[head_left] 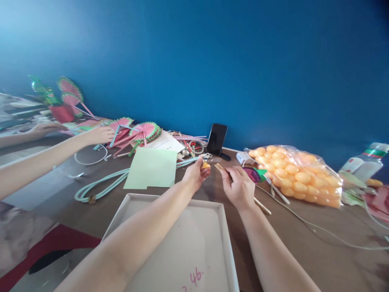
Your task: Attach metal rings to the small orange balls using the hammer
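Observation:
My left hand point(196, 176) is closed, thumb up, around a small yellow-orange piece point(206, 165); its exact kind is too small to make out. A short gap to the right, my right hand point(238, 185) pinches a small flat tan piece point(218, 166) between thumb and fingers. Both hands are above the table beyond a shallow light-grey box lid point(185, 243) with pink handwriting, and my left forearm crosses over it. Pale green paper point(152, 168) lies left of my left hand. Just past my right hand shows a purple and green object point(254, 174), partly hidden.
A phone point(216, 139) leans on the blue wall. To the right are a clear bag of orange balls point(299, 174), a bottle point(366, 162) and a cable point(316, 233). Pale blue tubing point(103, 188) and watermelon-patterned paper fans point(146, 132) lie left, where another person's arms point(60, 150) reach in.

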{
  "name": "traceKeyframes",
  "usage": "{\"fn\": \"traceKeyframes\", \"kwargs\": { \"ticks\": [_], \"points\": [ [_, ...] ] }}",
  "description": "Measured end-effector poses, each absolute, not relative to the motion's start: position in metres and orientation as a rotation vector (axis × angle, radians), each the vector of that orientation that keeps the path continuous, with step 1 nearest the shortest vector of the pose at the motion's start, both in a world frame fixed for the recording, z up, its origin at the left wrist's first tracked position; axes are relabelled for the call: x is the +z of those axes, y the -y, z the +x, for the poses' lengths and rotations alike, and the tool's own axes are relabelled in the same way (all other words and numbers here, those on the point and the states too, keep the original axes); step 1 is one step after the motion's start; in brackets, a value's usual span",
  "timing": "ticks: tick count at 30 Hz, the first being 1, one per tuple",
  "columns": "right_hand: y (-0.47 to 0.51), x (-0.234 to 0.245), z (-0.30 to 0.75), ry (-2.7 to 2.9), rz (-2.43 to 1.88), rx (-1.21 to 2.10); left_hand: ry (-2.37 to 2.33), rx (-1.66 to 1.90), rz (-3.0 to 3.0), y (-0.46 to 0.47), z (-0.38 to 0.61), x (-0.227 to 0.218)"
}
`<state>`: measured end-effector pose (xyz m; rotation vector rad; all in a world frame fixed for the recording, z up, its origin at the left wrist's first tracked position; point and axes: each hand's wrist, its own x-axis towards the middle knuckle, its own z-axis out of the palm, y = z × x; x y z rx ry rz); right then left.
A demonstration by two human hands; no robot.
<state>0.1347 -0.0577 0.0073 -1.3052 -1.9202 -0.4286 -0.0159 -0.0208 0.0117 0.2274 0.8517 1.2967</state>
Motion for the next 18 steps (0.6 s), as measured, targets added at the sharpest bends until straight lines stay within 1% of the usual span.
{"fn": "traceKeyframes", "kwargs": {
  "ticks": [5, 12, 18],
  "points": [
    [0.058, 0.014, 0.141, 1.945, -1.424, -0.434, -0.9, 1.293, 0.264, 0.019, -0.016, 0.01],
    [0.06, 0.026, 0.148, 2.243, -1.817, -0.339, -1.046, 1.351, 0.282, 0.015, -0.019, 0.005],
    [0.061, 0.024, 0.143, 2.341, -1.869, -0.329, -1.085, 1.39, 0.312, 0.015, -0.02, 0.003]
  ]
}}
